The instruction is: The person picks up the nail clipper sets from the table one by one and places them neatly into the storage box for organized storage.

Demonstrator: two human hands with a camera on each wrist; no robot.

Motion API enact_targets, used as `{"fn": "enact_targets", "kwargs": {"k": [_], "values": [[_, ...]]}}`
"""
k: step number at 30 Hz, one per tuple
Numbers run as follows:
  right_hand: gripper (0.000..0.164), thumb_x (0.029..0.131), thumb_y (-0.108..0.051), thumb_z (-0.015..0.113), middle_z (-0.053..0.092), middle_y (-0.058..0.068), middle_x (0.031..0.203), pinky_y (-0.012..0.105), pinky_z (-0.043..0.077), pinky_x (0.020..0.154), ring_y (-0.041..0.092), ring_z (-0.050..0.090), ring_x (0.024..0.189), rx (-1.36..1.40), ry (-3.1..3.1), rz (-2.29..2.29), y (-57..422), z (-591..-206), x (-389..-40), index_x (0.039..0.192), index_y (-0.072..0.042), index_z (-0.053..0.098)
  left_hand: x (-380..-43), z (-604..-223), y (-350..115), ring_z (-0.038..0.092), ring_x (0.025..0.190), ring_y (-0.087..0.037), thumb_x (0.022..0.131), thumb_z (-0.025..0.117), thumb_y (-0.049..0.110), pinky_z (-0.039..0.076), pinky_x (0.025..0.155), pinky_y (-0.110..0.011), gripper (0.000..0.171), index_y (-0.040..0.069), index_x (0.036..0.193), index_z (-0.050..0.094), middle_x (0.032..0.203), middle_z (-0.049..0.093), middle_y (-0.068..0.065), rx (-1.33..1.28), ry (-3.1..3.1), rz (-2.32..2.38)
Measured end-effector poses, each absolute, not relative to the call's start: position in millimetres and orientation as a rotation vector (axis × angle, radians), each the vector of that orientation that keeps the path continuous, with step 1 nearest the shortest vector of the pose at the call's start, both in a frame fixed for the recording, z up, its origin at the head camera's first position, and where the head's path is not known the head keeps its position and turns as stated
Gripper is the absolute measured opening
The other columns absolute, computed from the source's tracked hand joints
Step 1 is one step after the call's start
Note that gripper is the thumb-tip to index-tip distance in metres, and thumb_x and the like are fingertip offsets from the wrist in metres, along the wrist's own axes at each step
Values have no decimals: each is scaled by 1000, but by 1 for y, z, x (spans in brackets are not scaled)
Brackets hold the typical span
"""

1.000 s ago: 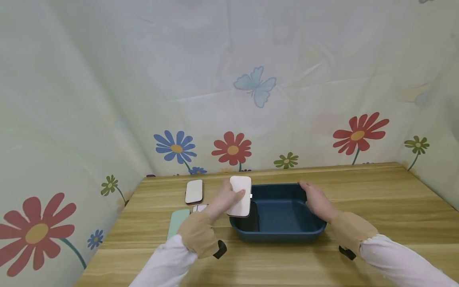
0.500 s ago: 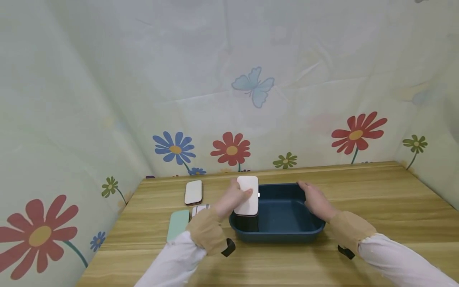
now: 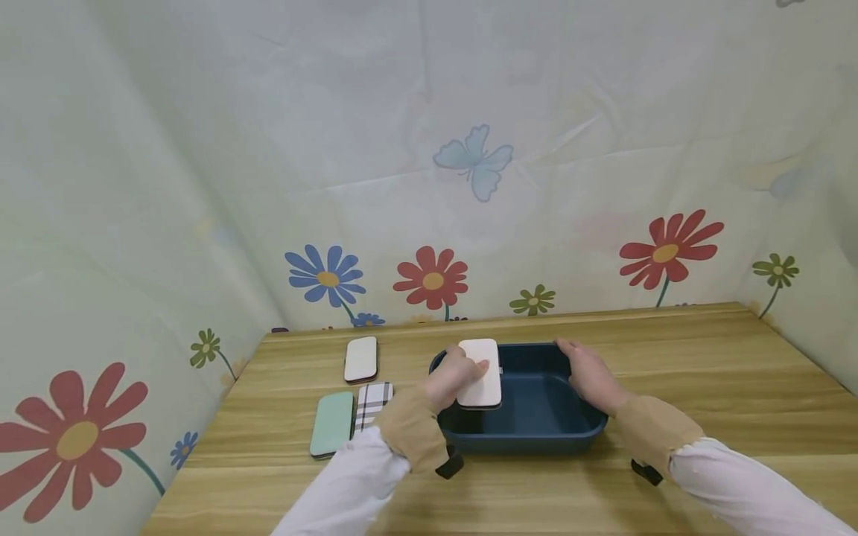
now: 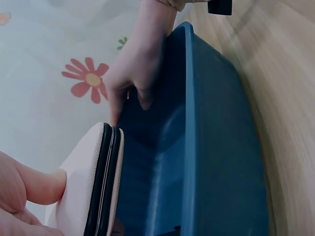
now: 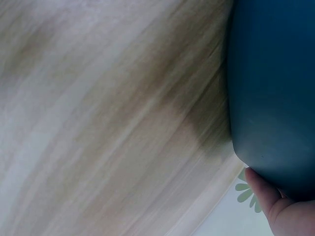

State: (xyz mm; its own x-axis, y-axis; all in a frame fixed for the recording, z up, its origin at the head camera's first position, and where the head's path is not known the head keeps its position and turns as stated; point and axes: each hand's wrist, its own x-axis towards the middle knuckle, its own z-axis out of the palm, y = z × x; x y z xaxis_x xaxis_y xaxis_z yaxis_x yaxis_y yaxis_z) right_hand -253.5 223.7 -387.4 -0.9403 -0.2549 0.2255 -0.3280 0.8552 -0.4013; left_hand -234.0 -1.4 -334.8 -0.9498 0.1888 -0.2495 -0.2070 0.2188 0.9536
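My left hand (image 3: 458, 377) pinches a flat white case (image 3: 480, 374) with rounded corners and a small clasp, above the left part of a dark blue bin (image 3: 523, 444). In the left wrist view the thumb presses the pale face of the case (image 4: 78, 182), and its black double rim faces the bin's inside. On the bin's right end, my right hand (image 3: 593, 378) grips the rim, its fingers inside the wall. The right wrist view has the thumb (image 5: 263, 191) against the bin's outer wall (image 5: 275, 98). A black object on the bin's left floor is mostly hidden.
Left of the bin, a second white case (image 3: 362, 359), a mint green case (image 3: 332, 424) and a plaid case (image 3: 373, 403) lie on the wooden table (image 3: 724, 387). My left sleeve partly covers the plaid one. A flowered curtain (image 3: 536, 186) stands behind the table.
My left hand has moved right with the white case, from the bin's left rim to over its inside, and slightly lower. More of the plaid case shows. The right hand stays on the rim.
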Motion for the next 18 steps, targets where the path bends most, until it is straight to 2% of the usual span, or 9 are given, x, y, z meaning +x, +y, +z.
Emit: {"fn": "enact_targets", "kwargs": {"k": [4,7,15,18], "values": [[55,68,25,53,43,38,115,52,39,85,48,44,105,447,-2875,670,224,-387,-253,122,19,40,-235,-337,6,42,103,-37,88,54,7,38,90,-41,72,-16,134,3,125,29,-28,-61,2202,1738],[55,68,25,53,43,38,115,52,39,85,48,44,105,447,-2874,666,225,-388,-254,121,19,40,-236,-339,12,37,108,-37,89,53,7,36,92,-41,74,-15,135,-1,134,19,-29,-85,2230,1695],[55,69,23,54,43,38,116,53,39,85,48,44,105,455,-2879,663,226,-390,-255,122,19,40,-242,-345,25,37,106,-37,90,49,3,37,91,-40,67,-13,136,3,128,26,-29,-163,2301,1600],[55,69,23,54,43,37,116,53,38,85,47,44,105,450,-2876,675,226,-391,-255,122,19,40,-272,-384,27,38,104,-37,88,52,4,41,85,-36,69,-12,136,4,127,28,-28,-128,2331,1588]]}}
